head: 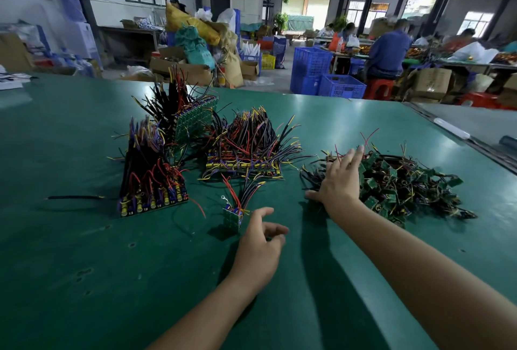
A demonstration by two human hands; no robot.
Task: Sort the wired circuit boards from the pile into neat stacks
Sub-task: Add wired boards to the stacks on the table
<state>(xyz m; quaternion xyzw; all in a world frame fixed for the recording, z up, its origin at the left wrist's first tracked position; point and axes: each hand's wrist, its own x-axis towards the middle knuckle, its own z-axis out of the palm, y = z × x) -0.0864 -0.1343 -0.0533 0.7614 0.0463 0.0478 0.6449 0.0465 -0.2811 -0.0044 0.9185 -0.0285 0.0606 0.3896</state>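
Note:
A loose pile of small green wired circuit boards (pixel 397 184) lies at the right of the green table (pixel 84 265). My right hand (pixel 340 181) rests flat on the pile's left edge, fingers stretched out. My left hand (pixel 258 246) hovers near the table's middle with relaxed, slightly curled fingers and holds nothing. Just left of its fingertips stands one small wired board (pixel 232 216), upright with red, black and yellow wires. Three neat stacks sit beyond: a front left stack (pixel 152 181), a leaning back stack (pixel 193 120) and a middle stack (pixel 246 153).
A loose black wire (pixel 75 197) lies left of the front stack. The table's right edge has a metal rail (pixel 453 128). Beyond the far edge are blue crates (pixel 324 75), cardboard boxes and seated people at other benches.

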